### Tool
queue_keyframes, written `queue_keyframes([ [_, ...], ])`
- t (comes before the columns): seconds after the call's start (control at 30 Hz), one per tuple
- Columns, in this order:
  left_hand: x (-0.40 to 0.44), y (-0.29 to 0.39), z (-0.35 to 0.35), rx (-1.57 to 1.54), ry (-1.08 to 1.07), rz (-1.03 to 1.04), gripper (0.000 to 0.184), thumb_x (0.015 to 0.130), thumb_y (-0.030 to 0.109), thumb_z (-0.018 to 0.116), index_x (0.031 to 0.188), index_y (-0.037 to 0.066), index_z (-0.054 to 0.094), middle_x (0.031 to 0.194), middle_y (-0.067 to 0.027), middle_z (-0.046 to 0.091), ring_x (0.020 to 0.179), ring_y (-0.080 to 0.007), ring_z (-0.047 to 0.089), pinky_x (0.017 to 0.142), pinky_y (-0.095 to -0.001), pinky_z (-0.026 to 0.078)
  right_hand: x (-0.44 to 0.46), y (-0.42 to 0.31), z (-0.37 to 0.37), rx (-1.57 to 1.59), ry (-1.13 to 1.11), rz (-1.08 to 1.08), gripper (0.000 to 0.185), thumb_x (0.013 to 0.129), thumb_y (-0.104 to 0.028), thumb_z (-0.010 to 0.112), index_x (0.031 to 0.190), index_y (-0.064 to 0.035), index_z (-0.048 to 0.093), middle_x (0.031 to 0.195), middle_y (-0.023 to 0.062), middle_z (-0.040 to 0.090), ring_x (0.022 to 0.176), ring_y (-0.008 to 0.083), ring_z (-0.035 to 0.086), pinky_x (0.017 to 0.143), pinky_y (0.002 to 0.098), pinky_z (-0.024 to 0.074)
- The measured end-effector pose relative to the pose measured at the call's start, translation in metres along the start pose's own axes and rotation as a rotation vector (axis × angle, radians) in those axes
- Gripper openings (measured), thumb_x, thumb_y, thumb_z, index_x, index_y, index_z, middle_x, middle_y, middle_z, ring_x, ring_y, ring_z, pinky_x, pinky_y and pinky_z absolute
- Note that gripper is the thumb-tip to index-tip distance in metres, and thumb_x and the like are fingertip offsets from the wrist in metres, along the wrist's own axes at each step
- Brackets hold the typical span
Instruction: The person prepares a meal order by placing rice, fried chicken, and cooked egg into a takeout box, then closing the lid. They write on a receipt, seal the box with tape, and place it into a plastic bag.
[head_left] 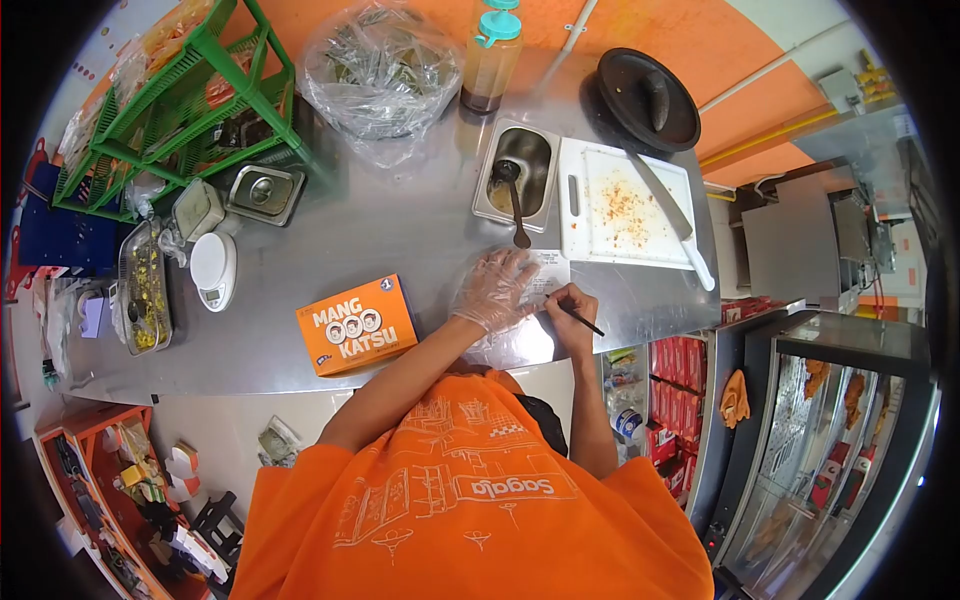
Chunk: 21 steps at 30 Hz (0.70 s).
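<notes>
A clear plastic glove covers my left hand (496,290), which lies flat with its fingers spread against the left side of a small printed paper slip (548,272). My right hand (573,318), bare, is closed around a dark pen (580,320) at the slip's lower edge. An orange Mang Katsu box (357,325) stands on the steel table to the left of my forearm. Just beyond the slip is a metal container (541,150) with a dark ladle (515,200) resting in it, handle toward me.
A white cutting board (600,240) with crumbs carries a large knife (660,195) near a stone mortar (618,85). Farther left are a bagged bundle of leaves (375,70), a squeeze bottle (492,65), a white scale (213,262) and a green rack (170,135).
</notes>
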<state>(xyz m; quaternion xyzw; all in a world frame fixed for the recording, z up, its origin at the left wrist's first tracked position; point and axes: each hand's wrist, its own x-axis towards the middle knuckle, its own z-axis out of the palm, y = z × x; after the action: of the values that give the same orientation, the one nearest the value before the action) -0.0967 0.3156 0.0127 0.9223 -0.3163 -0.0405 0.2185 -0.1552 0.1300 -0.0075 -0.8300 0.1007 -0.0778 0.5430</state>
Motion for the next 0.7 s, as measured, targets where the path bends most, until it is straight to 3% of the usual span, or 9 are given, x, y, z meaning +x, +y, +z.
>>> queue_keyframes([
  [0.2, -0.002, -0.007, 0.009, 0.027, 0.023, 0.019, 0.067, 0.085, 0.052, 0.067, 0.135, 0.010, 0.054, 0.138, -0.0119, 0.049, 0.133, -0.0353, 0.041, 0.113, -0.0505, 0.031, 0.002, 0.016, -0.005, 0.187, 0.367, 0.089, 0.009, 0.085, -0.007, 0.070, 0.087, -0.0002, 0.064, 0.071, 0.0053, 0.063, 0.066, 0.0059, 0.057, 0.060, 0.0239, 0.0462],
  [0.3, -0.019, -0.015, 0.018, -0.417, 0.200, -0.141, 0.056, 0.088, 0.044, 0.069, 0.127, 0.005, 0.057, 0.119, -0.0140, 0.061, 0.117, -0.0314, 0.057, 0.103, -0.0458, 0.043, 0.009, 0.018, -0.033, -0.352, 0.319, -0.206, 0.017, 0.090, -0.007, 0.063, 0.106, -0.0016, 0.064, 0.096, 0.0135, 0.067, 0.084, 0.0280, 0.066, 0.073, 0.0352, 0.0523],
  [0.33, -0.023, -0.014, 0.005, -0.771, 0.299, -0.210, 0.037, 0.091, 0.033, 0.069, 0.115, 0.006, 0.060, 0.097, -0.0105, 0.067, 0.092, -0.0231, 0.065, 0.084, -0.0367, 0.053, 0.012, 0.029, -0.043, -0.424, 0.261, -0.306, 0.024, 0.091, -0.006, 0.057, 0.114, -0.0002, 0.062, 0.110, 0.0205, 0.063, 0.097, 0.0369, 0.064, 0.082, 0.0416, 0.0520],
  [0.37, -0.029, -0.014, -0.014, -1.082, 0.271, -0.432, 0.033, 0.092, 0.032, 0.068, 0.112, 0.006, 0.061, 0.095, -0.0092, 0.067, 0.088, -0.0208, 0.065, 0.080, -0.0346, 0.053, 0.014, 0.005, -0.044, -0.608, 0.207, -0.307, 0.029, 0.094, -0.006, 0.050, 0.120, 0.0008, 0.061, 0.119, 0.0255, 0.058, 0.108, 0.0409, 0.059, 0.090, 0.0461, 0.0496],
  [0.43, -0.034, -0.002, -0.063, -1.723, 0.219, -0.871, 0.025, 0.094, 0.029, 0.065, 0.107, 0.008, 0.062, 0.091, -0.0067, 0.067, 0.080, -0.0161, 0.064, 0.071, -0.0302, 0.054, 0.015, 0.007, -0.043, -0.652, 0.161, -0.319, 0.033, 0.089, -0.004, 0.059, 0.122, 0.0006, 0.059, 0.122, 0.0246, 0.057, 0.110, 0.0406, 0.058, 0.094, 0.0446, 0.0485],
  [0.47, -0.034, 0.005, -0.086, -1.734, 0.303, -0.972, 0.018, 0.094, 0.027, 0.064, 0.100, 0.010, 0.063, 0.085, -0.0024, 0.064, 0.080, -0.0144, 0.063, 0.072, -0.0302, 0.053, 0.012, -0.026, -0.040, -0.597, 0.154, -0.316, 0.035, 0.088, -0.004, 0.062, 0.123, 0.0005, 0.059, 0.122, 0.0237, 0.057, 0.110, 0.0410, 0.058, 0.095, 0.0443, 0.0479],
  [0.57, -0.028, -0.001, -0.092, -1.725, 0.537, -1.053, 0.018, 0.094, 0.026, 0.063, 0.098, 0.009, 0.062, 0.084, -0.0032, 0.060, 0.079, -0.0151, 0.062, 0.070, -0.0295, 0.052, -0.018, -0.160, 0.001, 0.033, -0.138, -0.168, 0.039, 0.084, -0.001, 0.067, 0.122, 0.0001, 0.059, 0.125, 0.0206, 0.055, 0.111, 0.0396, 0.057, 0.091, 0.0416, 0.0494],
  [0.63, -0.035, -0.006, -0.092, -1.533, 0.436, -0.975, 0.016, 0.094, 0.023, 0.063, 0.098, 0.008, 0.061, 0.085, -0.0040, 0.059, 0.080, -0.0157, 0.061, 0.070, -0.0296, 0.051, -0.031, -0.210, 0.033, -0.121, -0.400, -0.387, 0.036, 0.085, -0.001, 0.067, 0.120, -0.0007, 0.060, 0.117, 0.0196, 0.059, 0.101, 0.0346, 0.062, 0.080, 0.0382, 0.0530],
  [0.7, -0.038, -0.017, -0.084, -1.484, 0.365, -0.843, 0.017, 0.094, 0.022, 0.061, 0.099, 0.006, 0.060, 0.088, -0.0054, 0.059, 0.083, -0.0160, 0.061, 0.071, -0.0299, 0.050, -0.032, -0.190, 0.053, -0.114, -0.387, -0.442, 0.032, 0.082, 0.002, 0.068, 0.114, -0.0015, 0.064, 0.102, 0.0167, 0.064, 0.083, 0.0265, 0.065, 0.068, 0.0331, 0.0518],
])
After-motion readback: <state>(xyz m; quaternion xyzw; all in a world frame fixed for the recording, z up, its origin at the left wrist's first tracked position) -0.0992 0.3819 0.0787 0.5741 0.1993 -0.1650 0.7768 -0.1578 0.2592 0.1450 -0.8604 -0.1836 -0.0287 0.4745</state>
